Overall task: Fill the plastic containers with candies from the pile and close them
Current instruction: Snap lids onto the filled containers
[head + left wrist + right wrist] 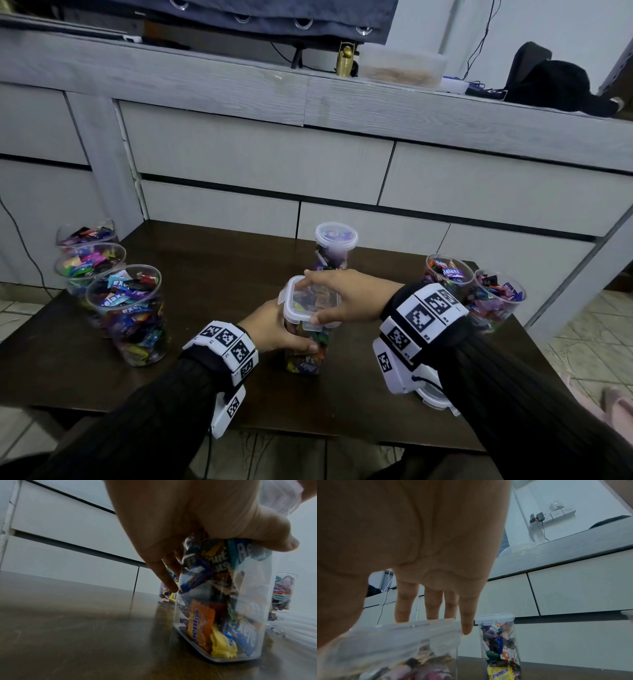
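Note:
A clear square container (pixel 305 359) packed with wrapped candies stands at the middle of the dark table (pixel 212 274). My left hand (pixel 277 329) grips its body from the left, thumb across the near face; in the left wrist view the left hand (pixel 188 520) is wrapped round the container (pixel 223 615). My right hand (pixel 335 296) holds the translucent clip lid (pixel 308 303) on the container's mouth, thumb at the near edge, fingers over the far edge. In the right wrist view the right hand (pixel 419 534) reaches over the lid (pixel 393 639), which looks slightly tilted.
A tall lidded container (pixel 335 246) of candies stands just behind. Three open candy-filled cups (pixel 126 308) line the table's left side, two more (pixel 496 298) the right. A loose lid (pixel 435 399) lies under my right wrist. A grey drawer cabinet (pixel 260 150) backs the table.

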The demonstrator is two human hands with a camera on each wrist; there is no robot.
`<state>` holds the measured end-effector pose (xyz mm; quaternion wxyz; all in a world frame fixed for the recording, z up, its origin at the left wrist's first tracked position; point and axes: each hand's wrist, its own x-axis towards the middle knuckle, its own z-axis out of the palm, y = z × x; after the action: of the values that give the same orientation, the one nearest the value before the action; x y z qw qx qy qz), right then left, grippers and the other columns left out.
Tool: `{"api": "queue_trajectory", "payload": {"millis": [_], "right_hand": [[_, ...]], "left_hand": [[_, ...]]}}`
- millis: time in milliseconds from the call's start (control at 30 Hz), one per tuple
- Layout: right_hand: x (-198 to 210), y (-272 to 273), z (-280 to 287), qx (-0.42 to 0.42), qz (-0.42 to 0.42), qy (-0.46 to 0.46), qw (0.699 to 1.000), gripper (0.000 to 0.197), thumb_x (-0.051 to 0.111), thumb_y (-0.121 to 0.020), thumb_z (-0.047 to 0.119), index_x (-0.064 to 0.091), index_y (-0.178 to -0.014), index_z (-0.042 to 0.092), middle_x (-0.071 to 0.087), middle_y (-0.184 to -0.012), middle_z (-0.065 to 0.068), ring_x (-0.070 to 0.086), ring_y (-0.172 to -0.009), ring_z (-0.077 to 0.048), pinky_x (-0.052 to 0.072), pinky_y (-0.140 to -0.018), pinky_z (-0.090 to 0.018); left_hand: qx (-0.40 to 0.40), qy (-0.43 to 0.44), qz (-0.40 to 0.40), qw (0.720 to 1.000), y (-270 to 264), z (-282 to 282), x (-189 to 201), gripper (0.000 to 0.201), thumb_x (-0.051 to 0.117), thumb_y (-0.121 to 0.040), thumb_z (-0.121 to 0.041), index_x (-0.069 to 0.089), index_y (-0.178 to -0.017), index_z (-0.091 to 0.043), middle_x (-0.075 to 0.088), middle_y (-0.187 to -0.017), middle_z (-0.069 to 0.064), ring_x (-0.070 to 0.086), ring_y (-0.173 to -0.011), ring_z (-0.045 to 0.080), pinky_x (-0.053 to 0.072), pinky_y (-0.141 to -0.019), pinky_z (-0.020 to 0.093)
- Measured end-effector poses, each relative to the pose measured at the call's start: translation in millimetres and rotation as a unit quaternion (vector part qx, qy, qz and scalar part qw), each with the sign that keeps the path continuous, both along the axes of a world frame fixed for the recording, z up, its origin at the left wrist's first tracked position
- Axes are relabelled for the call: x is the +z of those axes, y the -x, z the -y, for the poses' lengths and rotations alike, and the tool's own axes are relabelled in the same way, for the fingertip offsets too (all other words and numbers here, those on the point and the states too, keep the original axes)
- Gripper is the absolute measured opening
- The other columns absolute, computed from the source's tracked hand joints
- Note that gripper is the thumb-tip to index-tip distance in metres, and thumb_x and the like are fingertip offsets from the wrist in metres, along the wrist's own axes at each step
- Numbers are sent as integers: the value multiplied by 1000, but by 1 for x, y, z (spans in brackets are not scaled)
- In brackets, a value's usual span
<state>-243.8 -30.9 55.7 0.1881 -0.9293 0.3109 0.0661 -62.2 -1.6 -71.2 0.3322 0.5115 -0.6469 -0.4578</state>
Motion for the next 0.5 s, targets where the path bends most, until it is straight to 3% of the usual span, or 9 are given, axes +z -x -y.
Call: {"api": "queue_trajectory", "payload": {"millis": [167, 300, 500], "right_hand": [[-5, 4, -3, 20, 2, 25, 999, 64, 63, -90, 33, 34, -145, 19, 23, -157, -7, 32, -138, -20, 25, -108, -26], [-14, 6, -6, 12, 50, 55, 997, 65, 68, -85, 36, 40, -141, 19, 29, -154, -6, 34, -137, -20, 25, -111, -30], [-37, 1, -7, -3, 66, 151, 986, 68, 68, -83, 33, 39, -142, 16, 31, -153, -4, 30, -134, -23, 23, -111, -30]], "left_hand": [[-12, 8, -9, 1000, -2, 0, 4, 85, 93, -59, -31, 50, -131, -23, 66, -123, -4, 60, -118, 9, 46, -107, 42], [-4, 13, -2, 1000, -3, 0, 0, 83, 93, -54, -39, 55, -126, -25, 68, -120, -7, 62, -115, 8, 47, -105, 42], [3, 33, 16, 999, -1, 1, -4, 74, 92, -56, -37, 60, -121, -22, 70, -116, -6, 64, -112, 9, 48, -104, 43]]}}
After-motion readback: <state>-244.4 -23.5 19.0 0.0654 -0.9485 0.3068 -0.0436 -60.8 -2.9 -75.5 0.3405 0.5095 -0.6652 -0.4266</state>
